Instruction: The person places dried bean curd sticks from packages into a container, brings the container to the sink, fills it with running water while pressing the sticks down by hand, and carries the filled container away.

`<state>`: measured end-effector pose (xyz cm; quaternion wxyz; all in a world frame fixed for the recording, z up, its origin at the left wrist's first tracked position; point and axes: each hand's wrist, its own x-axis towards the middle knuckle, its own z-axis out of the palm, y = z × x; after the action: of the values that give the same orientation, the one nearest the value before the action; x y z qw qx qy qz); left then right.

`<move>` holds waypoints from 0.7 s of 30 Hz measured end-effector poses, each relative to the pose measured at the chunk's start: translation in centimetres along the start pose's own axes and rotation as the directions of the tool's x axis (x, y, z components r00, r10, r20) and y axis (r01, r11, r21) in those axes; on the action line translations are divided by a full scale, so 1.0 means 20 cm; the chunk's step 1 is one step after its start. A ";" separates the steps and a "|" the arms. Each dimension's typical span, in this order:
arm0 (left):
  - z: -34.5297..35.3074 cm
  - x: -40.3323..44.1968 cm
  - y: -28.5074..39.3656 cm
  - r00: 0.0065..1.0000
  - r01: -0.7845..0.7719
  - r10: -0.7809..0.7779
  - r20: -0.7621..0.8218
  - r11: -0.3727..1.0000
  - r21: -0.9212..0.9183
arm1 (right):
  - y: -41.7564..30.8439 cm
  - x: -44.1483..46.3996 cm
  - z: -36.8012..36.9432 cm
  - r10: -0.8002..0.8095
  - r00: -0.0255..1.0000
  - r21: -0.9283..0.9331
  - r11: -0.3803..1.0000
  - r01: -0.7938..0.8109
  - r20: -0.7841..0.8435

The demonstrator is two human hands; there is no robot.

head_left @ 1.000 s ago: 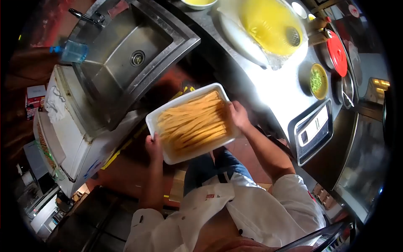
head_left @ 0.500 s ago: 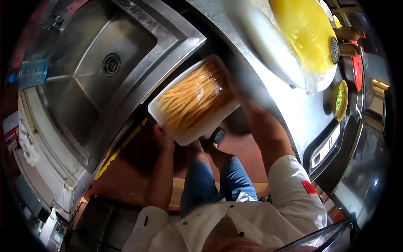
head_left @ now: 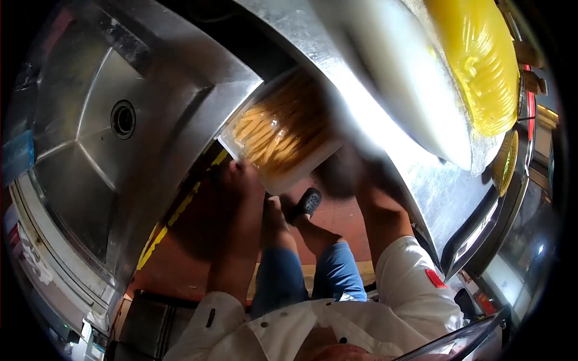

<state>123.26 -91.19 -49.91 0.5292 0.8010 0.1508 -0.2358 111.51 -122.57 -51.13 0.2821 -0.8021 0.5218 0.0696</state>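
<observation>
A white rectangular plastic tub (head_left: 295,179) is held tilted between the sink and the worktop, above the floor. Long orange-yellow sticks (head_left: 268,135) fill it, with a glossy shine over them; I cannot tell whether that is liquid or a cover. My left hand (head_left: 244,178) is closed on the tub's near left corner. At its right side, in shadow and blurred, is my right hand (head_left: 356,161), gripping the tub; its fingers barely show. The tub's far right end is dark and partly hidden by the counter edge.
A steel sink (head_left: 96,174) with a drain lies to the left. On the steel worktop (head_left: 421,192) at right stands a large white container with a yellow top (head_left: 481,72), partly blurred. A yellow bowl (head_left: 506,162) sits behind it. Red floor (head_left: 186,253) shows below.
The tub has moved a little farther away, deeper between sink and worktop, and its far end has gone darker. Both hands have moved with it. The camera view has shifted.
</observation>
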 end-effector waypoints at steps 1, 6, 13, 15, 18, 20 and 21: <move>0.05 -0.04 0.07 0.999 0.031 -0.031 -0.021 0.999 0.014 | 0.00 -0.03 -0.02 -0.009 1.000 0.021 1.000 0.010 -0.005; 0.23 -0.13 0.14 0.967 0.252 -0.228 0.110 0.829 -0.499 | -0.07 -0.39 -0.19 -0.038 0.999 0.162 0.986 0.043 -0.036; 0.41 -0.08 0.07 0.872 0.475 -0.342 0.350 0.765 -0.435 | -0.15 -1.20 -0.29 -0.022 0.978 0.424 0.899 0.110 -0.206; 0.44 -0.16 0.26 0.864 0.496 -0.376 0.335 0.748 -0.441 | -0.10 -1.38 -0.25 0.015 0.987 0.485 0.872 0.065 -0.160; 0.50 -0.20 0.38 0.813 0.581 -0.484 0.323 0.705 -0.407 | -0.04 -1.59 -0.25 0.153 0.985 0.585 0.793 -0.170 0.078; 0.56 -0.18 0.31 0.802 0.597 -0.494 0.337 0.695 -0.401 | 0.07 -1.70 -0.19 0.153 0.980 0.567 0.799 -0.198 0.128; 0.60 -0.15 0.25 0.835 0.545 -0.427 0.347 0.727 -0.418 | 0.10 -1.73 -0.20 0.141 0.978 0.545 0.813 -0.204 0.155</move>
<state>120.50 -104.14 -48.32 0.6508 0.5349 0.3508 -0.4089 93.50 -97.62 -34.52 0.5240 -0.6291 0.5739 -0.0175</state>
